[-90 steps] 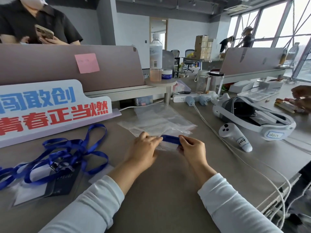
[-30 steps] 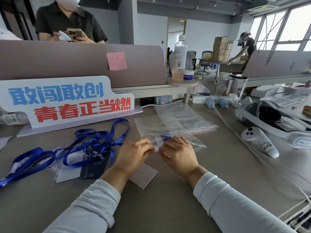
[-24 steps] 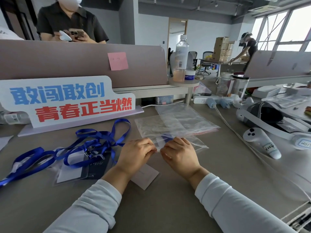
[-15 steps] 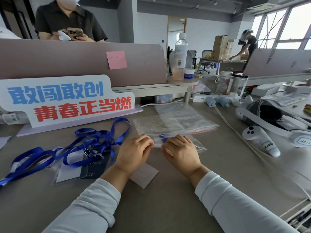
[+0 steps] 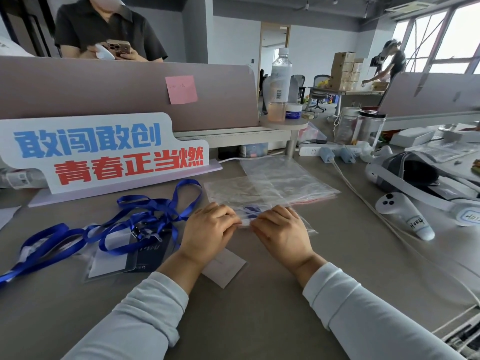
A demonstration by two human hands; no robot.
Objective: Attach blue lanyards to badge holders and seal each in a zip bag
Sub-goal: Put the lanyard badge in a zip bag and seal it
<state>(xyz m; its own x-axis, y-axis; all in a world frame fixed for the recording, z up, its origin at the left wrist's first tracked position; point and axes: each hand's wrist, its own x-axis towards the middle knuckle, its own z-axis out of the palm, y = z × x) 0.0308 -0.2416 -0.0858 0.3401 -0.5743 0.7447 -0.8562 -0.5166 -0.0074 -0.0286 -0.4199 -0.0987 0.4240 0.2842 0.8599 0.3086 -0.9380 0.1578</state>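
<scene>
Two pale sleeves of ours reached in from the near edge of the desk (image 5: 259, 320). Just past them a white card (image 5: 226, 268) lay flat, partly under our left wrist. Our left hand (image 5: 207, 229) and right hand (image 5: 281, 229) sat side by side near the desk's middle. Their fingers were curled, each hand pinching the near edge of a clear zip bag (image 5: 245, 218) that lay flat with a blue lanyard (image 5: 252, 209) inside. Left of them, loose lanyards (image 5: 145, 216) tangled over badge holders (image 5: 124, 258). Beyond the pinched bag rested a stack of empty bags (image 5: 272, 185). Toward the right edge lay a white controller (image 5: 405, 216) and a headset (image 5: 415, 178). Farther back on the left stood a lettered sign (image 5: 104, 149).
</scene>
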